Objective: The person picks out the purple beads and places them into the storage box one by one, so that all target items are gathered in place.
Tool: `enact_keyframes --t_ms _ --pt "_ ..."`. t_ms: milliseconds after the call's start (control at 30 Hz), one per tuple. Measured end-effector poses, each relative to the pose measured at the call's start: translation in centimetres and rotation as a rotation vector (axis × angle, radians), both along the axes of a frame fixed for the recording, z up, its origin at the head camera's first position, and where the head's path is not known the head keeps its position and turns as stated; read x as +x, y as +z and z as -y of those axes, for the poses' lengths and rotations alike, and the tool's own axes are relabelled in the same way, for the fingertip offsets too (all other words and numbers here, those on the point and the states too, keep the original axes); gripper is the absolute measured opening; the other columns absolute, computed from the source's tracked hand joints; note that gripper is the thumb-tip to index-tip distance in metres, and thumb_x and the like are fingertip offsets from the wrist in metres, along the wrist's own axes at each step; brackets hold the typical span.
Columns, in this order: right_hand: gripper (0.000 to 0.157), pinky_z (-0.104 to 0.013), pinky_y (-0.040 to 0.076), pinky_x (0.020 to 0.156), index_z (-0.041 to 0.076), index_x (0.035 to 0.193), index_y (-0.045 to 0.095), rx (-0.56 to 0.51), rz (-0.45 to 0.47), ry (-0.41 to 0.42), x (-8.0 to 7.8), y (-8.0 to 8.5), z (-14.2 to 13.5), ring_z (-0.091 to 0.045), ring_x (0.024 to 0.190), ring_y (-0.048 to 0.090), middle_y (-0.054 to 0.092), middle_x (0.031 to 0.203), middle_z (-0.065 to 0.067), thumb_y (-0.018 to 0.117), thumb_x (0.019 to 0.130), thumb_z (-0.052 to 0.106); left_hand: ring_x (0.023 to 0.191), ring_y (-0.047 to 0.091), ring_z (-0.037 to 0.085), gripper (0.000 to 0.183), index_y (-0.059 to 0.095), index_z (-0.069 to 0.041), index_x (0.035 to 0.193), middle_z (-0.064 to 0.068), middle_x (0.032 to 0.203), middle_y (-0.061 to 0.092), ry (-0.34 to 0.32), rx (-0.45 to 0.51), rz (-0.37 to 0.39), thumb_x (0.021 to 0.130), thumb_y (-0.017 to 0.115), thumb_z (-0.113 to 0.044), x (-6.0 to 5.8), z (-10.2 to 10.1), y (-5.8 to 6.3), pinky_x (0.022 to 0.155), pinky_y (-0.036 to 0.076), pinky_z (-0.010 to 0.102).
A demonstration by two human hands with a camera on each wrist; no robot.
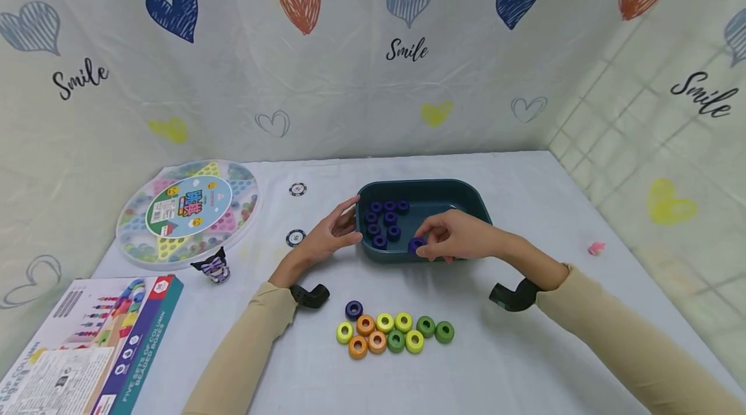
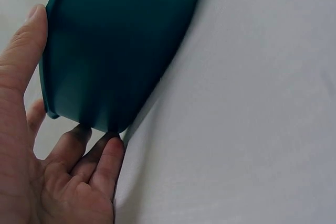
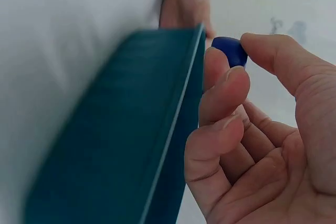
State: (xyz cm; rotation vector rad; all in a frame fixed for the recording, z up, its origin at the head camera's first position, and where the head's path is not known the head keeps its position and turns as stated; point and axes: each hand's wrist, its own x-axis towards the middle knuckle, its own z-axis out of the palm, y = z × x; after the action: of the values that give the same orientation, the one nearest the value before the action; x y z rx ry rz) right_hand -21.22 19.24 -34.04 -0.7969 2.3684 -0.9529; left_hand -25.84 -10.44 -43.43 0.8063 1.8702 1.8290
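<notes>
My right hand (image 1: pixel 457 234) pinches a purple ring bead (image 1: pixel 416 245) between thumb and forefinger, over the near side of a dark teal tray (image 1: pixel 449 191). In the right wrist view the bead (image 3: pixel 231 51) looks blue and sits just past the tray's rim (image 3: pixel 176 108). Several purple beads (image 1: pixel 390 217) lie in the left half of the tray. My left hand (image 1: pixel 329 234) rests against the tray's left end, thumb and fingers spread. The left wrist view shows its fingertips (image 2: pixel 113 140) touching the outer wall (image 2: pixel 105 77).
Loose yellow, orange and green beads (image 1: pixel 395 341) and one purple bead (image 1: pixel 353 310) lie in front of the tray. Leftward are a round board game (image 1: pixel 245 240), a small figure (image 1: pixel 215 267), a bead-toy box (image 1: pixel 87 337) and two chips (image 1: pixel 295 237). A pink piece (image 1: pixel 596 248) lies far right.
</notes>
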Motion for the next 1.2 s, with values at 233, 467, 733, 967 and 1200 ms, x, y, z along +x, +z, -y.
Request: enact_keyframes --t_ms 233,467,733,967,1200 --pt "0.041 -0.030 0.047 0.051 0.006 0.109 0.058 0.051 -0.013 -0.084 -4.1 -0.5 -0.2 -0.028 0.058 0.056 0.065 0.075 -0.010 0.061 0.084 0.038 0.132 0.025 0.022 0.074 0.015 -0.021 0.145 0.007 0.148 0.018 0.007 0.011 -0.015 0.087 0.059 -0.007 -0.1 0.0 -0.4 0.106 0.024 0.038" --pt "0.042 -0.036 0.049 0.053 0.004 0.110 0.058 0.085 -0.031 -0.131 -7.4 -1.2 0.2 -0.026 0.061 0.058 0.067 0.081 -0.012 0.060 0.085 0.038 0.132 0.025 0.020 0.075 0.016 -0.023 0.145 0.005 0.148 0.019 0.010 0.019 -0.030 0.086 0.061 -0.013 -0.6 -0.1 -1.1 0.106 0.023 0.037" --pt "0.036 -0.032 0.051 0.053 -0.002 0.105 0.060 0.166 -0.098 -0.163 -9.6 -1.0 0.8 -0.025 0.064 0.063 0.067 0.079 -0.009 0.059 0.087 0.029 0.132 0.021 0.028 0.075 0.010 -0.012 0.146 0.017 0.147 0.013 -0.007 -0.004 -0.042 0.088 0.057 -0.004 0.5 -0.1 0.8 0.107 0.019 0.045" --pt "0.027 -0.033 0.054 0.059 -0.004 0.092 0.065 0.293 -0.075 -0.151 -10.4 -1.5 0.9 -0.019 0.065 0.065 0.067 0.073 -0.008 0.061 0.087 0.022 0.132 0.021 0.028 0.074 0.011 -0.011 0.146 0.016 0.147 0.014 -0.003 -0.001 -0.050 0.088 0.056 -0.003 0.4 -0.1 0.7 0.107 0.019 0.045" --pt "0.026 -0.033 0.055 0.061 -0.007 0.092 0.065 0.311 -0.003 -0.198 -10.6 -2.1 0.9 -0.023 0.068 0.066 0.067 0.076 -0.014 0.061 0.086 0.018 0.133 0.021 0.027 0.075 0.011 -0.013 0.146 0.014 0.148 0.014 -0.002 -0.006 -0.047 0.087 0.057 -0.004 0.3 0.0 0.7 0.107 0.019 0.044"
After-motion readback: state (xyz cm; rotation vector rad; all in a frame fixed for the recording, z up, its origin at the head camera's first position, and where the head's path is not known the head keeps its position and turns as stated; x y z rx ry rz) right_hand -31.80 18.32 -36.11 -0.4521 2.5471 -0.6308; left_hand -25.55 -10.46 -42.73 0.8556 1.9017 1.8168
